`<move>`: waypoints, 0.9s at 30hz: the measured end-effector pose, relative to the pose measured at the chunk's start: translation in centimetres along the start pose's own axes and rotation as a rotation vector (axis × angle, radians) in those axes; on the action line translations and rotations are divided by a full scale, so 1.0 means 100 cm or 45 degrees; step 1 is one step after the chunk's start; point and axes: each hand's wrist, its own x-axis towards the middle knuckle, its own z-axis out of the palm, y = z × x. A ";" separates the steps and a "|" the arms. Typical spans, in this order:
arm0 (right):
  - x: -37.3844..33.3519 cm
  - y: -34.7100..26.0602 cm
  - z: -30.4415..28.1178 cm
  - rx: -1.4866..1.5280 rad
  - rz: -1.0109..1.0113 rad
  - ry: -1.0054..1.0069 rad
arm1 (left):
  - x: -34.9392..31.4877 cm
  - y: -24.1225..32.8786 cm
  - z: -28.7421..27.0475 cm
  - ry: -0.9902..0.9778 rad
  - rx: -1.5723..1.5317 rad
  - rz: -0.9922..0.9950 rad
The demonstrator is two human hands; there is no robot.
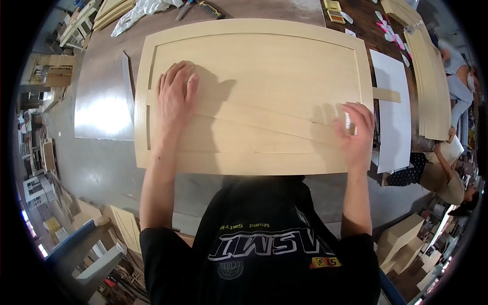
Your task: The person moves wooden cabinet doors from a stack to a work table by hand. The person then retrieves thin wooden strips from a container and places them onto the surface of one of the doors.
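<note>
In front of me a pale wood-coloured framed panel (264, 66), like a cabinet door, lies flat on the worktable. A thin strip (259, 120) of the same colour runs slantwise across it, from near my left hand down toward my right. My left hand (176, 94) rests on the panel's left part, thumb apart from the fingers. Over the right part, my right hand (357, 127) is curled and slightly blurred. A small, shiny, clear-looking piece (348, 123) shows between its thumb and fingers; its kind is unclear.
A narrow grey blade-like strip (127, 84) lies left of the panel. Behind it are a yellow-and-black handled tool (210, 9) and crumpled plastic (144, 14). At right lie a white sheet (394, 119) and stacked boards (428, 84). Other people (441, 173) are farther right.
</note>
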 end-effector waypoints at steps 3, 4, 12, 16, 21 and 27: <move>0.012 -0.058 0.017 0.050 -0.147 -0.269 | -0.001 -0.002 -0.001 -0.004 -0.028 -0.011; 0.017 -0.075 0.022 0.052 -0.211 -0.366 | -0.001 -0.004 -0.001 0.009 -0.036 -0.011; 0.034 -0.117 0.051 0.152 -0.365 -0.702 | -0.002 -0.004 -0.002 0.031 -0.060 -0.038; 0.039 -0.120 0.053 0.156 -0.469 -0.614 | -0.002 -0.005 -0.001 0.057 -0.062 -0.029; 0.042 -0.088 0.050 0.339 -0.382 -0.057 | 0.000 -0.004 0.003 0.076 -0.078 -0.002; 0.016 -0.023 0.019 0.808 0.216 0.193 | -0.001 -0.002 -0.004 0.050 -0.070 -0.045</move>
